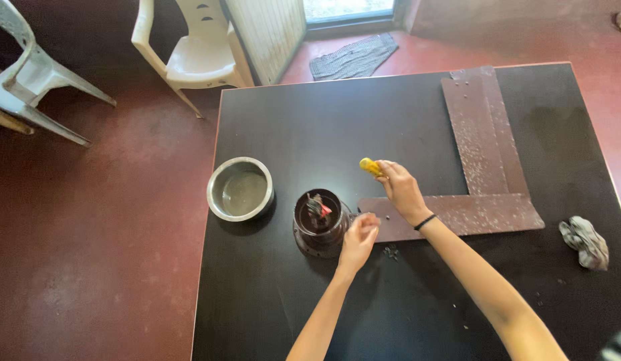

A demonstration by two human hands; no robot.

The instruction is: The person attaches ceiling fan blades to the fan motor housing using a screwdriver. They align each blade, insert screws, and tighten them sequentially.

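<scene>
Dark round motor housing [319,222] of metal sits mid-table, at nine o'clock of our left hand [359,237], whose pinched fingers touch its rim; heavy and rigid, we judge, best gripped by the rim. Steel bowl [239,189] lies further left. Right hand [400,189] grips a yellow-handled screwdriver [370,166] above brown speckled blades [481,140]; grey rag [584,242] at three o'clock.

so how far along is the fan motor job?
Done: two brown fan blades lie detached on the black table. In hand: right hand holds a yellow-handled tool, left hand at the blade joining the motor hub. Left: that blade looks still attached.
</scene>
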